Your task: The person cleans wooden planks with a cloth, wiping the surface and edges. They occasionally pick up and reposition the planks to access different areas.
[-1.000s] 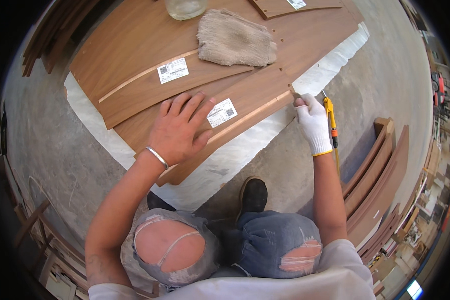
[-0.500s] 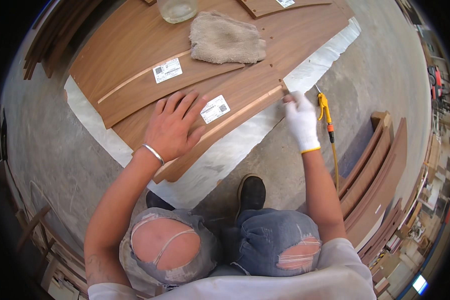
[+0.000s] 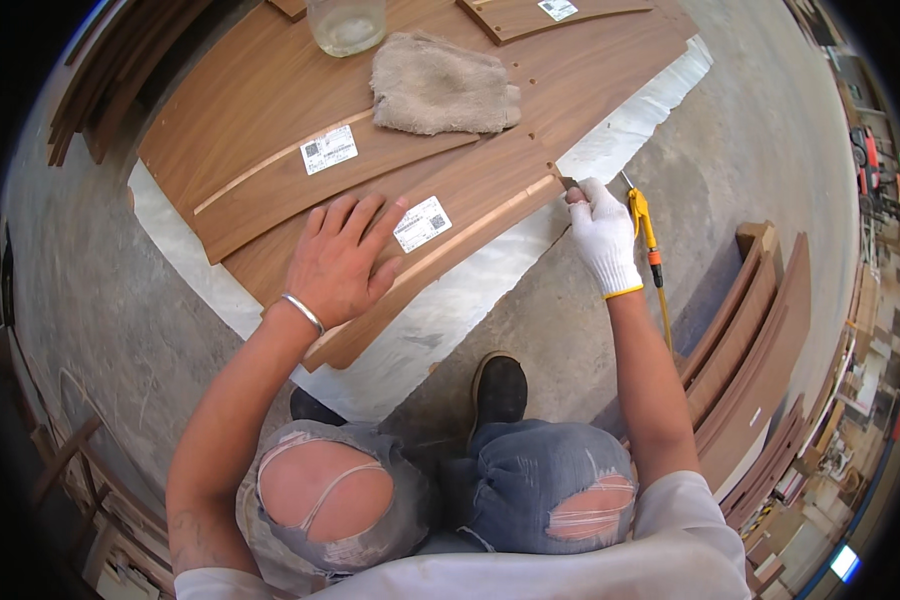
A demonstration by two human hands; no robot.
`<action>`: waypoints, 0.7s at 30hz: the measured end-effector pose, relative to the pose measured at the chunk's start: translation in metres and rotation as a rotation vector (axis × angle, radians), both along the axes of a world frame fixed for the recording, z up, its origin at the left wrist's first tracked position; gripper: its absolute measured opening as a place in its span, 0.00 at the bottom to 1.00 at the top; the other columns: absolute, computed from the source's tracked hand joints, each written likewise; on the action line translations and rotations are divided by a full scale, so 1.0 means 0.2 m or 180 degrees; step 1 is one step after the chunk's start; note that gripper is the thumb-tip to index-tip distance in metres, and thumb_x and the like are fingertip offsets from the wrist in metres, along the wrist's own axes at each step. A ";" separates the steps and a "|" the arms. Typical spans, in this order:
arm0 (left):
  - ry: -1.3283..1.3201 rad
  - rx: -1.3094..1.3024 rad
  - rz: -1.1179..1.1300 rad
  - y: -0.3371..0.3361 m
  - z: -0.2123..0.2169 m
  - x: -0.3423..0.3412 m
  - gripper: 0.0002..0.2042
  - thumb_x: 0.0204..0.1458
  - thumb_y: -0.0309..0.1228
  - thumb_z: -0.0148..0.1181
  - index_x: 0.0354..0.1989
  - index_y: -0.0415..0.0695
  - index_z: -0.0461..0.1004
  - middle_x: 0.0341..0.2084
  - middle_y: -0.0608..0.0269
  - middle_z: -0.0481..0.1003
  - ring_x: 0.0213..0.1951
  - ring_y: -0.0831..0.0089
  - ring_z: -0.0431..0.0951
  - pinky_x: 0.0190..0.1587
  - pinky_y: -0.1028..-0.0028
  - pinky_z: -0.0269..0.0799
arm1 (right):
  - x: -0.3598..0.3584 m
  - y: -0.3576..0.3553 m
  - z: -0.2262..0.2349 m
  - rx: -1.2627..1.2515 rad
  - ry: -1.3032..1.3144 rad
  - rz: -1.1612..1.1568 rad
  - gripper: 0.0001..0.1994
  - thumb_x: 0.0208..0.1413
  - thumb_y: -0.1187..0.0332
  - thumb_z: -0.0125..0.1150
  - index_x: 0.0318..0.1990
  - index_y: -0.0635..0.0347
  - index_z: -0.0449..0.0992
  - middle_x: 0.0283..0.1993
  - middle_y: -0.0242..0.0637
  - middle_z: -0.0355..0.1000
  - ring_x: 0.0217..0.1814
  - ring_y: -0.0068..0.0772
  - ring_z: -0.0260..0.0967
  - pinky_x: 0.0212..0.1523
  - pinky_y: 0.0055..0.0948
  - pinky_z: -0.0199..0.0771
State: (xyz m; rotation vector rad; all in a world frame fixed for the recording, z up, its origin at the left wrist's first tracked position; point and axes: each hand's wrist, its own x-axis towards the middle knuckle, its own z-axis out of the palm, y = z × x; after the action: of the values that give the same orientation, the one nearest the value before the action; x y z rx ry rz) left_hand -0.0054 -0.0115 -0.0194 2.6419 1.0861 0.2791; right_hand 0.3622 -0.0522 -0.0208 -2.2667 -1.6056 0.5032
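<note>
My bare left hand [image 3: 342, 255], with a silver bangle at the wrist, lies flat with fingers spread on a curved brown wooden panel [image 3: 490, 177]. Beside its fingertips is a white printed label [image 3: 422, 224] on that panel. A paler strip [image 3: 480, 220] runs along the panel's near edge. My right hand [image 3: 602, 228], in a white knit glove with bare thumb and finger showing, pinches a small dark flat blade [image 3: 569, 183] at the right end of this strip. Most of the blade is hidden by the fingers, so its exact kind cannot be made out.
A folded beige cloth [image 3: 440, 85] and a clear jar [image 3: 347, 25] rest on the larger panels. Another labelled panel [image 3: 390, 143] lies behind. A yellow air blow gun [image 3: 642, 215] with its hose is on the floor at right, near stacked curved boards [image 3: 760, 330]. White sheeting [image 3: 440, 300] lies underneath.
My right hand has turned slightly, and the dark blade at its fingertips now shows clearly. The left hand stays flat on the panel. The whole view has shifted a little.
</note>
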 end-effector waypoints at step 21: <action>0.0028 0.0022 -0.0018 0.00 0.00 0.01 0.34 0.56 0.39 0.64 0.73 0.45 0.67 0.59 0.52 0.71 0.61 0.53 0.69 0.62 0.55 0.65 | -0.19 -0.10 -0.06 0.0137 -0.0047 0.0241 0.09 0.67 0.58 0.61 0.47 0.50 0.78 0.32 0.50 0.80 0.38 0.59 0.80 0.39 0.55 0.78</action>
State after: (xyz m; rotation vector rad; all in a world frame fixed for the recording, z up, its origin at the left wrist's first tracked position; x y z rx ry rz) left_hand -0.0042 -0.0114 -0.0187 2.6541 1.0822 0.2709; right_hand 0.3240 -0.0728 -0.0329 -2.1901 -1.6984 0.4670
